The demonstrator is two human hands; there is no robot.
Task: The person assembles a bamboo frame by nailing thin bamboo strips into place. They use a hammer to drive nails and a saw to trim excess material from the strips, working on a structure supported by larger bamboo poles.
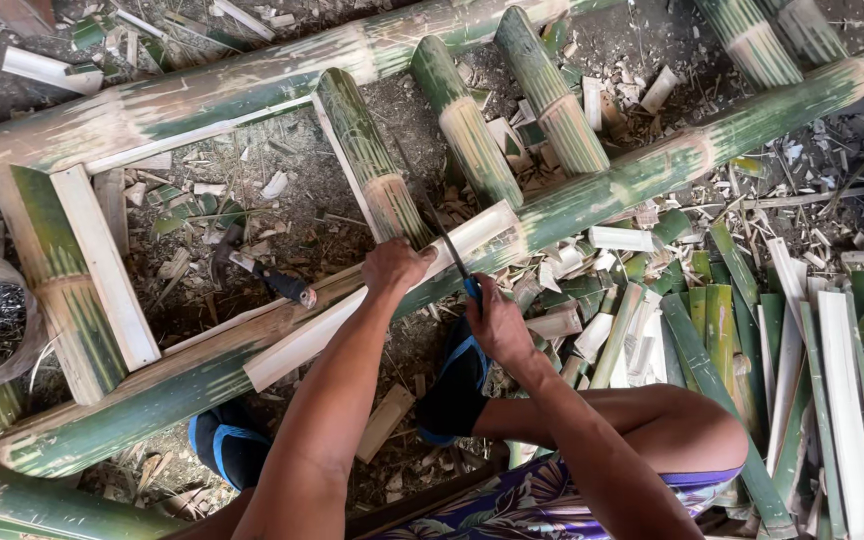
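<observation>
Between both hands, right fingers (492, 305) wrap the knife (444, 240) handle.

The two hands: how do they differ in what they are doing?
The left hand presses bare on the pale split slat; the right hand grips a blue-handled saw. The left arm reaches straight, while the right is bent by the knee. Both meet at the bamboo frame.

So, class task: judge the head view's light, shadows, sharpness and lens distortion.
Head view: soft even daylight, no glare; faint shadows under the bamboo poles; left hand, right hand and saw fairly sharp; wide lens bows the poles toward the edges.
</observation>
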